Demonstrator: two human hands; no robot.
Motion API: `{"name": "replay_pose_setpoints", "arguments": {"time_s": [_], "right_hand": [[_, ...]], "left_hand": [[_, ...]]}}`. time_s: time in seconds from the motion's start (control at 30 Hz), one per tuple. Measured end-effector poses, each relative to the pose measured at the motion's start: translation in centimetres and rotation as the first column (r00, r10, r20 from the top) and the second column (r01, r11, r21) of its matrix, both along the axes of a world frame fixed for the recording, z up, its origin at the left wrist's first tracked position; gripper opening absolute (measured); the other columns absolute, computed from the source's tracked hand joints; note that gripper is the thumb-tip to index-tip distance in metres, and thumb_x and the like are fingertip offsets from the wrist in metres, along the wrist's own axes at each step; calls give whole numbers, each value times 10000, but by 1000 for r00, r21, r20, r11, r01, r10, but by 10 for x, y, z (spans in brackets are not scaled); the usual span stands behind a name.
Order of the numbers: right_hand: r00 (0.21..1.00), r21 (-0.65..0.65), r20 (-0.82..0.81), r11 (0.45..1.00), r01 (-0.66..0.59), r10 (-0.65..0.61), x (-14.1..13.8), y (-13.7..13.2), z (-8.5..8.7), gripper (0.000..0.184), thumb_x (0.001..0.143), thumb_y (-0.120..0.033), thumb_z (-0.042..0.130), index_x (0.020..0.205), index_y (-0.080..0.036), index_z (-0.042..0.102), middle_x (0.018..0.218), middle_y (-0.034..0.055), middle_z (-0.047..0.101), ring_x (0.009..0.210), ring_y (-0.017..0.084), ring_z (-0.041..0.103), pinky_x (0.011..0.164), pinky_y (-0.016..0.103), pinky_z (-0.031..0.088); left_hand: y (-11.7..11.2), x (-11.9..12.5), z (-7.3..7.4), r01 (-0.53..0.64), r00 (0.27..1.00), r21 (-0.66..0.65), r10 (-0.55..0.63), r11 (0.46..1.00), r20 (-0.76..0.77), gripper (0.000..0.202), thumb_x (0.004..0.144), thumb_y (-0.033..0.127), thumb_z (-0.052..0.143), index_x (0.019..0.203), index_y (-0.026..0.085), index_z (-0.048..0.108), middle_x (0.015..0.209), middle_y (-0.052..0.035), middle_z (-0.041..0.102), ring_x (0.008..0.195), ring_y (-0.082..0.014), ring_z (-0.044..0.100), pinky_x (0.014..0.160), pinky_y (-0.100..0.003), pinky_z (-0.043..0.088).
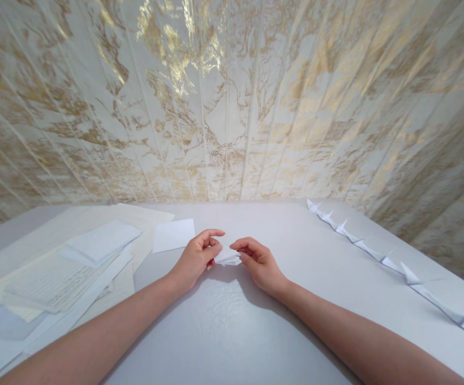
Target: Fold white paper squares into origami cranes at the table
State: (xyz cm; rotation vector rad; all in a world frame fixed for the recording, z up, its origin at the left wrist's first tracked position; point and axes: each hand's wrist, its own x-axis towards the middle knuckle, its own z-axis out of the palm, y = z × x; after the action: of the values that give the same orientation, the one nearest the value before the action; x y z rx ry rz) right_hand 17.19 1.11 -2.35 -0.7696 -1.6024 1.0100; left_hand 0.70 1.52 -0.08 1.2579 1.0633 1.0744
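Observation:
A small folded piece of white paper (227,256) lies between both hands, just above the grey table (232,326). My left hand (198,256) pinches its left side with curled fingers. My right hand (256,261) pinches its right side, thumb and fingers pressed together. A loose white paper square (173,235) lies flat just left of my left hand.
A heap of white and cream sheets (63,267) covers the left of the table. Several folded white paper figures (380,256) stand in a row along the right edge, by the wall. A gold-and-white patterned wall (232,96) rises behind the table.

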Motion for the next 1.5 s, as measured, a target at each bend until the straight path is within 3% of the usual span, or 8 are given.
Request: {"name": "replay_pose_setpoints", "arguments": {"time_s": [0.13,0.3,0.5,0.8,0.97,1.1,1.5], "right_hand": [[997,144,81,989,-18,6,1,-1,0,218,756,-113,508,922,-211,612,912,45,572,762,130,552,669,260,460],[972,292,232,956,-40,-30,1,-6,7,132,761,-90,538,784,-185,626,806,44,590,772,142,567,706,271,468],[947,383,316,921,-74,-55,2,-8,9,107,779,-110,538,825,-160,621,867,78,581,791,148,578,715,273,483],[928,269,369,950,-160,52,7,-2,9,136,737,-264,657,830,-173,617,850,54,595,750,144,572,705,276,492],[922,249,386,958,-139,33,4,-5,10,112,741,-150,609,849,-180,607,874,51,585,762,136,567,710,274,494],[911,269,413,956,-121,-1,2,-8,11,193,703,-55,558,847,-176,604,905,55,564,746,124,562,700,265,493],[922,180,386,979,-99,23,0,-12,16,179,686,-61,548,821,-167,596,878,50,566,760,132,563,702,266,487]], "left_hand": [[1,0,0,41,999,-43,-41,998,11,329,640,288,634,937,171,554,610,71,474,422,-41,380,390,-175,241],[2,1,-2,-3,1000,-8,3,1000,19,308,616,266,654,892,155,574,610,56,514,502,-69,437,473,-195,310],[2,2,-3,-41,996,81,47,996,-75,142,605,233,642,637,151,530,575,50,513,546,-87,450,550,-217,343],[0,2,-10,-20,962,139,57,990,-268,101,644,253,588,680,166,554,569,37,566,509,-102,469,509,-215,341],[-1,5,-9,-78,962,128,109,989,-252,113,631,273,584,669,174,543,520,42,557,458,-101,460,461,-205,319],[-2,6,-9,-77,957,135,111,988,-266,106,635,270,572,675,176,546,535,27,579,472,-115,501,460,-208,337],[-1,7,-14,-113,944,227,176,967,-279,49,651,206,555,690,180,541,632,15,597,494,-105,523,449,-192,355]]}}
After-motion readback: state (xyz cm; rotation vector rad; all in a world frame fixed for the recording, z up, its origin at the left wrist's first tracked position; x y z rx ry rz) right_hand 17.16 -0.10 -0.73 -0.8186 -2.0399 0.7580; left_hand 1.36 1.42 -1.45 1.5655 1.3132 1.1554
